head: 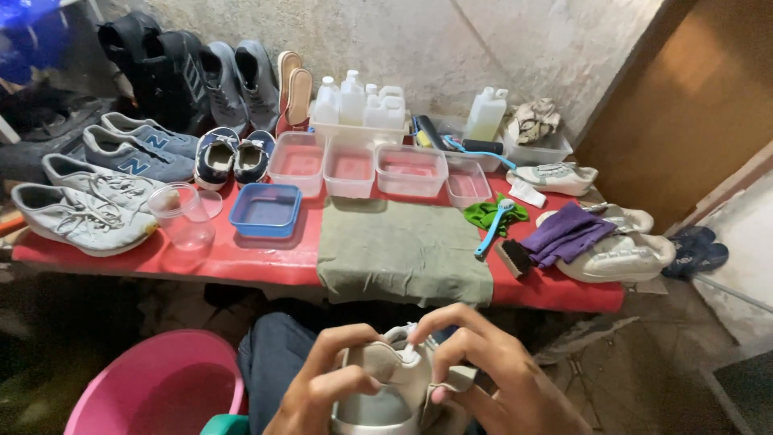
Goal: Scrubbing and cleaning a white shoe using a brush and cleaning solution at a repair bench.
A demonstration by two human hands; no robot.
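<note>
At the lower centre of the frame, the left hand and right hand both grip a pale grey-white fabric sneaker held over the lap. The left fingers curl closed on its heel side. The right fingers pinch the tongue and collar, the thumb pressed inside the opening. The sneaker sits below the near edge of the long red table, apart from it.

A folded olive-green cloth overhangs that near edge at the centre of the frame. To its left stand a square blue plastic tub and a clear plastic cup. To its right lie a light blue long-handled brush and a purple rag on a white shoe.

A round pink plastic basin fills the lower left corner, close beside the left forearm. Bare concrete floor lies at the lower right.
</note>
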